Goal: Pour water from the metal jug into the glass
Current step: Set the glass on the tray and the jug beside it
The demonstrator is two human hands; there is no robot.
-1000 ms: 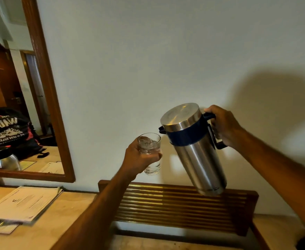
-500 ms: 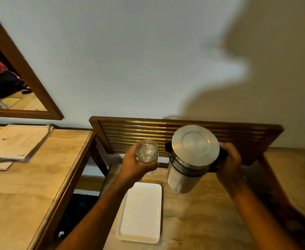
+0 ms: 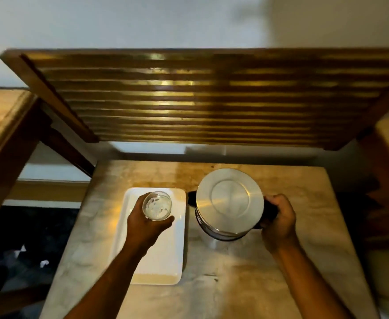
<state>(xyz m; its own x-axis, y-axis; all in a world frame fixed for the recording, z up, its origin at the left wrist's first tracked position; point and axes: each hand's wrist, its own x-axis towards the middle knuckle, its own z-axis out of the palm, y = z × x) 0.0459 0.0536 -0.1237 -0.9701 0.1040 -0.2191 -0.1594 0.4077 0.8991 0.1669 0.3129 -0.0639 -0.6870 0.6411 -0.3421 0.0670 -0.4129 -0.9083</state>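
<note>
Two hands are busy over a pale marble-look desk [image 3: 246,284], each w/ its own load.

Left → right: at approx 9 o'clock of the desk lies a white rectangular ceramic tray [image 3: 166,261]. Left hand [image 3: 147,226] is curled round a small clear drinking glass [image 3: 157,205], fingers wrapped on its wall, held upright over the tray's far end; can't tell whether the base touches the tray. Glass looks to hold water w/ bubbles or glints inside, level not readable.

At 3 o'clock of the glass, just beside the tray's right edge, is the round stainless-steel jug w/ a flat metal lid [image 3: 230,201], upright or close to it, small dark spout pointing to 9 o'clock at the glass. Right hand [image 3: 278,222] is closed round the dark handle at the jug's 3 o'clock side. Whether the jug's base rests on the desk is hidden under the lid.

At 12 o'clock a slatted dark wooden rack [image 3: 212,100] overhangs the desk.

Step, as I judge it: pouring looks done, set-down phase. Next move calls for lowering both straight down, glass kept level, then letting go.
</note>
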